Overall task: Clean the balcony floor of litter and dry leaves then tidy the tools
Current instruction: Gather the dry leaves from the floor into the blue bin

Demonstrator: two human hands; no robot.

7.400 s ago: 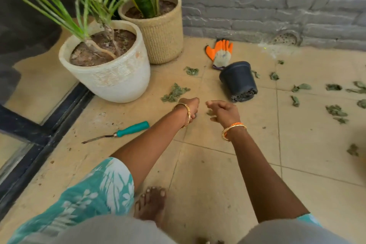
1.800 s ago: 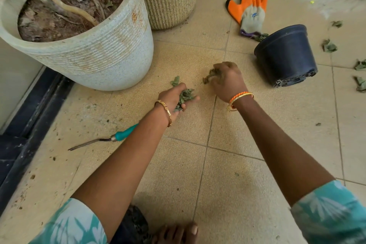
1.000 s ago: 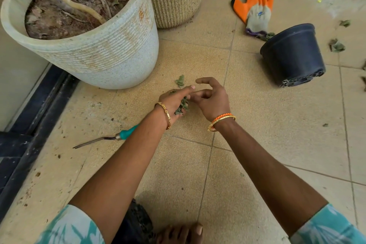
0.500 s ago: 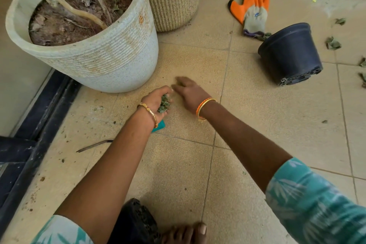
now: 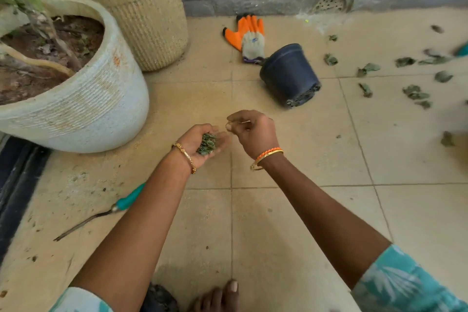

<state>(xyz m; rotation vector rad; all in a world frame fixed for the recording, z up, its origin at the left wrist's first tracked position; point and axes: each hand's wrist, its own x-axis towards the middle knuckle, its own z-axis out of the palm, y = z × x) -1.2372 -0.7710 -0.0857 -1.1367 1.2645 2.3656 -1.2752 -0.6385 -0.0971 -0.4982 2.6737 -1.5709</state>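
Leaves (image 5: 207,144) cupped in left hand (image 5: 200,143) over floor (image 5: 316,210).

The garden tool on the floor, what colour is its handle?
Teal, on the garden tool, seen in the head view.

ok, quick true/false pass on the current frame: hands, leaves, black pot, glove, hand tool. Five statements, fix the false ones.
1. The left hand cups a bunch of dry leaves. True.
2. The black pot stands upright. False: it lies tipped on its side on the floor tiles.
3. The orange glove lies on the floor beyond the black pot, near the wall. True.
4. The floor to the right of the pot is free of leaves. False: scattered leaves lie there.
5. The right hand holds the teal-handled tool. False: the tool lies on the floor, partly hidden by the left forearm.
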